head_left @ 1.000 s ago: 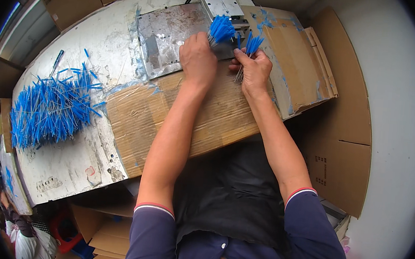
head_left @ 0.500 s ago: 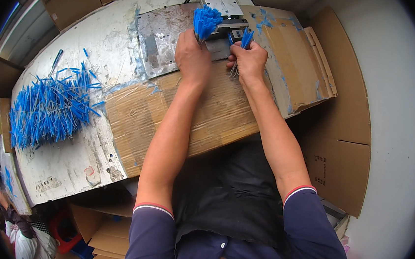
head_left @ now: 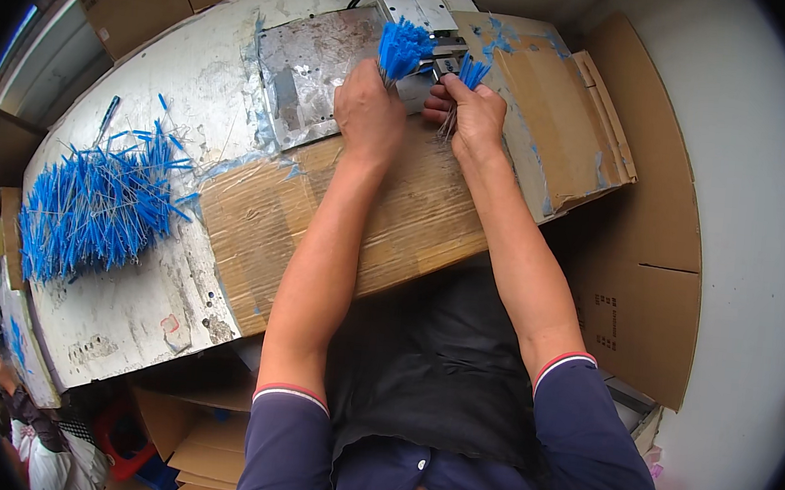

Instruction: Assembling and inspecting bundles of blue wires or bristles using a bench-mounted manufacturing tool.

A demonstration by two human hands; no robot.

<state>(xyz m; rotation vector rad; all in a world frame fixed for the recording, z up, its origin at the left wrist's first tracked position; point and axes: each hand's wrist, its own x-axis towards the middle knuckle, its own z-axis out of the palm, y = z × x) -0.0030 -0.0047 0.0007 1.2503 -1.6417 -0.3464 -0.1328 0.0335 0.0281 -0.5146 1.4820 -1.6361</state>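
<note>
Clasping a thick bundle of blue-tipped wires (head_left: 403, 50), the left grip (head_left: 369, 110) is closed around its lower part, the blue tips fanning out just beyond it toward the far edge of the worktop (head_left: 206, 79). Just beside it, the right grip (head_left: 477, 117) pinches a thinner bundle (head_left: 472, 71), blue tips pointing the same way, bare wires trailing out on the near side. A loose pile (head_left: 97, 205) of similar wires lies by the worktop's left edge, well apart from both grips
</note>
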